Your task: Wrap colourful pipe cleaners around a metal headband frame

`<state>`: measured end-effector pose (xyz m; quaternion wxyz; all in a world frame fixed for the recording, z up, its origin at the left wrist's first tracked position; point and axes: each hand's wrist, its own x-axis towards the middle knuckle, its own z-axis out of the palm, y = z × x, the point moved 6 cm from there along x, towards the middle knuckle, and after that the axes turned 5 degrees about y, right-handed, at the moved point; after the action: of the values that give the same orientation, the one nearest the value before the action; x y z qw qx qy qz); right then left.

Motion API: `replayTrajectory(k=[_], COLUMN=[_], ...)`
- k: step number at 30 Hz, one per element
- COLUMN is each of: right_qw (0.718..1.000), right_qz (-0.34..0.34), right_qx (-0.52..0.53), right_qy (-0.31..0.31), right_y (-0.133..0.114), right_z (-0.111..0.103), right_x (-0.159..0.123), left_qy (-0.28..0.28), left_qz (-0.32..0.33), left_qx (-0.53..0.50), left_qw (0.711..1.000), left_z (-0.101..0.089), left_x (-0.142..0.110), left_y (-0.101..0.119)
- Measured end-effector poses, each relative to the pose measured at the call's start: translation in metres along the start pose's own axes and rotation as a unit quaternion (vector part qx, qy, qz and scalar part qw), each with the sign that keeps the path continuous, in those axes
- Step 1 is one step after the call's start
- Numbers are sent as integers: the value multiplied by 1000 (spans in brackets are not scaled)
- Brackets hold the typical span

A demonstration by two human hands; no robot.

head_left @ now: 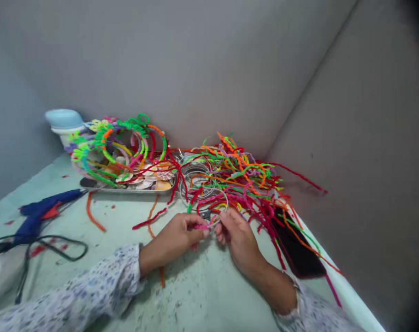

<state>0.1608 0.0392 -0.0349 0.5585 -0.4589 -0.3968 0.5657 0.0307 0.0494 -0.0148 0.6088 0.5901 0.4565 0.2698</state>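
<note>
My left hand [179,235] is closed in a pinch at the near side of a thin pale hoop [227,197], where a pink pipe cleaner [201,227] lies between thumb and fingers. My right hand [242,237] grips the bare right side of the same hoop between thumb and fingertips. Red and green fuzzy pieces show along the hoop's left side, but whether they are wrapped on it or lie behind it I cannot tell. Just behind the hoop is a stack of bare wire rings [198,177].
A heap of coloured pipe cleaners [237,166] spreads behind my hands, partly over a black phone [297,244]. On the left are a metal tray [136,190] of shells, several finished fuzzy hoops [107,147], a blue glue gun [46,207] with its cord, and a blue-lidded container [64,121].
</note>
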Motion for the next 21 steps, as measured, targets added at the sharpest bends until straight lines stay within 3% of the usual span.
replayTrajectory(k=[10,14,21], right_qw=[1000,1000,1000], right_qz=[0,6,5], right_qx=[-21,-6,3], right_qy=[-5,0,-5], right_y=[-4,-2,0], right_z=[1,1,1], right_x=[-1,0,2], left_qy=[-12,46,147], left_qz=[-35,57,211], left_qx=[-8,77,236], left_qw=[999,994,937], left_z=[0,-4,-9], left_x=[-3,-5,-17], left_y=[2,8,24])
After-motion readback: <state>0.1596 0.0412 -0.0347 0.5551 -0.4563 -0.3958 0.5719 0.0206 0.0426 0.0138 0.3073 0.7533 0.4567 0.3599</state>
